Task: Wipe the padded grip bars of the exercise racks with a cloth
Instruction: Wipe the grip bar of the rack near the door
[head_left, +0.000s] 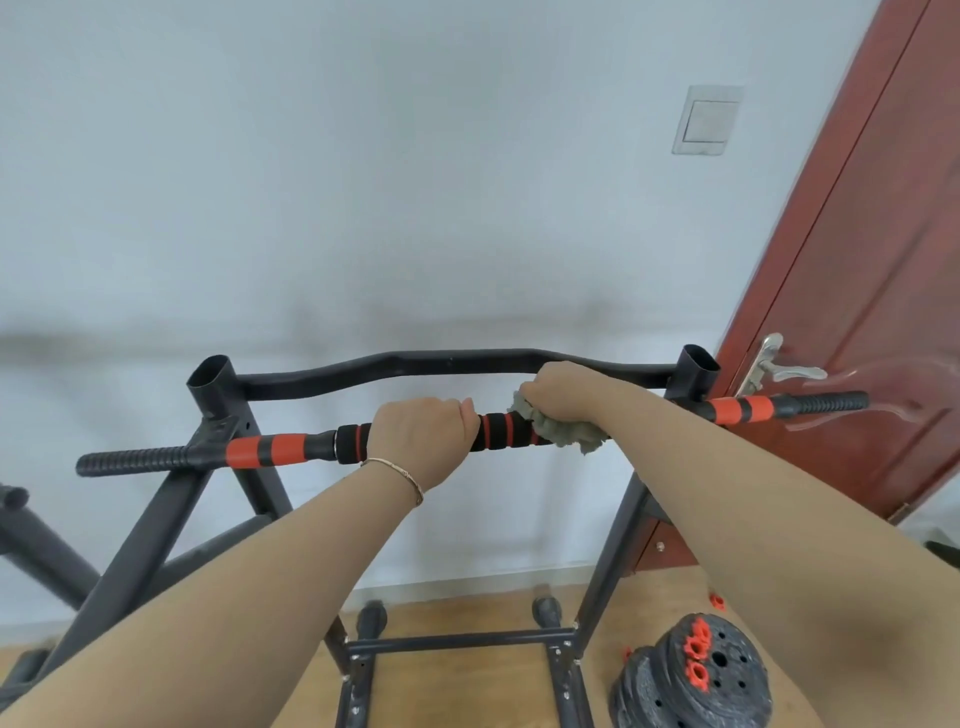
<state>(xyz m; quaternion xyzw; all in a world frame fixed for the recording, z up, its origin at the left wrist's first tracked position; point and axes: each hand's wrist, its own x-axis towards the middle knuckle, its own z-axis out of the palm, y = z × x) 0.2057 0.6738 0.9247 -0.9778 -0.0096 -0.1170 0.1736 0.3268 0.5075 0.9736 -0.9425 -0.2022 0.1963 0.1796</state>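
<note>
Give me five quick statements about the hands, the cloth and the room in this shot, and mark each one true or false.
1. The right hand grips a grey cloth against the padded bar. True.
2. The left hand also holds the cloth. False: it grips the padded bar itself, apart from the cloth.
3. The door is on the left of the view. False: it is on the right.
4. Weight plates are stacked at the lower right. True.
5. A bracelet sits on the left wrist. True.
</note>
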